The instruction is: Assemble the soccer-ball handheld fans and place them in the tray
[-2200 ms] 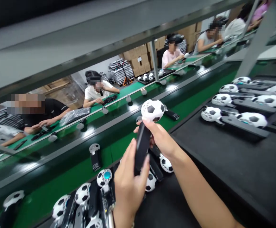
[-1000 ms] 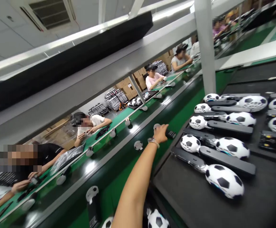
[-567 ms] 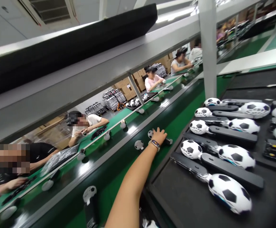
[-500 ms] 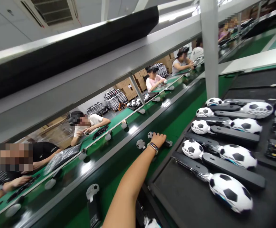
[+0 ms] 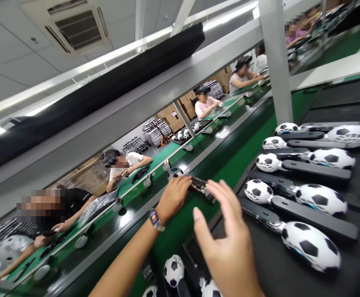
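Head cam: left hand (image 5: 174, 199) gripping the gadget (image 5: 197, 184) near its ball (image 5: 175, 173), handle slanting right toward the splayed, empty right hand (image 5: 231, 243).

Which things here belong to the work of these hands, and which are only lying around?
Seem to belong to the work:
football-patterned device, in the left hand
similar devices on the black tray

Probably just lying about:
clear plastic bag
brown cartons

Above you, pale panelled ceiling (image 5: 9, 53) with square vent (image 5: 79, 29) and bright strip light (image 5: 228, 16). Grey beam (image 5: 124, 117) slants across your view, meeting upright post (image 5: 276, 62). Beyond, you see stacked cartons (image 5: 171, 118) near pale wall (image 5: 134, 134).
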Motion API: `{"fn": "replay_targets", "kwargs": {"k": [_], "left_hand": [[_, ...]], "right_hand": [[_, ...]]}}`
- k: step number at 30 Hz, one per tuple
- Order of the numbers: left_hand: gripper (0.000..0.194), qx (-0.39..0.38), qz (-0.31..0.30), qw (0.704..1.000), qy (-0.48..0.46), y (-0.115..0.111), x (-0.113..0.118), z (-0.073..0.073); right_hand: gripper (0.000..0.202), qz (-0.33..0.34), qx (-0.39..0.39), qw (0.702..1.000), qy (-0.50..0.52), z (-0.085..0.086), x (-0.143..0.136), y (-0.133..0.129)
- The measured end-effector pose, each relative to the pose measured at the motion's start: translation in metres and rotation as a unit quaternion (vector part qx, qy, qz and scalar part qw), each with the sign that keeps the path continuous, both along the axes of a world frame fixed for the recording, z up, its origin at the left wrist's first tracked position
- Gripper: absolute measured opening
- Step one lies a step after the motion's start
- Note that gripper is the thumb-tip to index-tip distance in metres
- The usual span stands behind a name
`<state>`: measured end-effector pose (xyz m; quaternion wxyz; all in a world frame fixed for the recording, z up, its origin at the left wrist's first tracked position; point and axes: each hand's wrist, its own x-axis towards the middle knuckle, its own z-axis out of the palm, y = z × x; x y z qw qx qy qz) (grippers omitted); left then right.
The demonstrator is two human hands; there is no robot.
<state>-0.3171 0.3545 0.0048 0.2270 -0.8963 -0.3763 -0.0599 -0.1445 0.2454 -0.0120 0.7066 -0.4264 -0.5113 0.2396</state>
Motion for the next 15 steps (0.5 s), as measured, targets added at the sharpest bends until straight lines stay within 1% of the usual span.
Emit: {"fn": "replay_targets", "kwargs": {"k": [1,2,3,4,5,7,8,9,10,11,12,13,14,15], "left_hand": [[0.03,0.007,-0.023,1.0,0.003,-0.018,0.002,0.012],[0.031,0.012,-0.045,0.999,0.007,-0.035,0.006,0.022],[0.032,0.012,-0.077,0.997,0.018,-0.052,0.013,0.032],[0.032,0.024,-0.139,0.989,0.046,-0.066,0.021,0.04],[0.028,0.028,-0.176,0.981,0.072,-0.077,0.029,0.046],[0.02,0.031,-0.249,0.962,0.107,-0.088,0.043,0.053],[0.017,0.027,-0.272,0.957,0.1,-0.086,0.047,0.053],[0.015,0.024,-0.277,0.959,0.055,-0.08,0.05,0.051],[0.014,0.019,-0.247,0.968,-0.039,-0.071,0.051,0.047],[0.013,0.013,-0.184,0.968,-0.169,-0.058,0.05,0.041],[0.013,0.01,-0.095,0.944,-0.315,-0.043,0.05,0.035],[0.012,-0.003,0.031,0.882,-0.471,-0.027,0.051,0.029],[0.015,-0.007,0.088,0.848,-0.523,-0.012,0.053,0.022],[0.017,-0.014,0.123,0.821,-0.557,0.002,0.057,0.017]], "right_hand": [[0.042,-0.025,-0.013,1.0,-0.008,-0.003,0.004,0.005],[0.045,-0.021,-0.034,0.999,-0.028,-0.006,0.008,0.01],[0.048,0.006,-0.069,0.996,-0.053,-0.009,0.01,0.014],[0.048,0.052,-0.117,0.989,-0.078,-0.012,0.012,0.017],[0.047,0.108,-0.172,0.974,-0.099,-0.014,0.014,0.019],[0.044,0.208,-0.26,0.937,-0.109,-0.013,0.016,0.022],[0.042,0.235,-0.279,0.927,-0.091,-0.012,0.017,0.022],[0.038,0.241,-0.285,0.926,-0.059,-0.009,0.018,0.022],[0.033,0.231,-0.282,0.931,-0.019,-0.005,0.019,0.021],[0.028,0.217,-0.275,0.936,0.023,-0.002,0.019,0.02],[0.024,0.21,-0.267,0.939,0.06,0.002,0.02,0.018],[0.022,0.211,-0.264,0.937,0.086,0.005,0.02,0.015],[0.021,0.218,-0.263,0.934,0.102,0.008,0.02,0.013],[0.02,0.229,-0.257,0.932,0.11,0.01,0.019,0.011]]}}
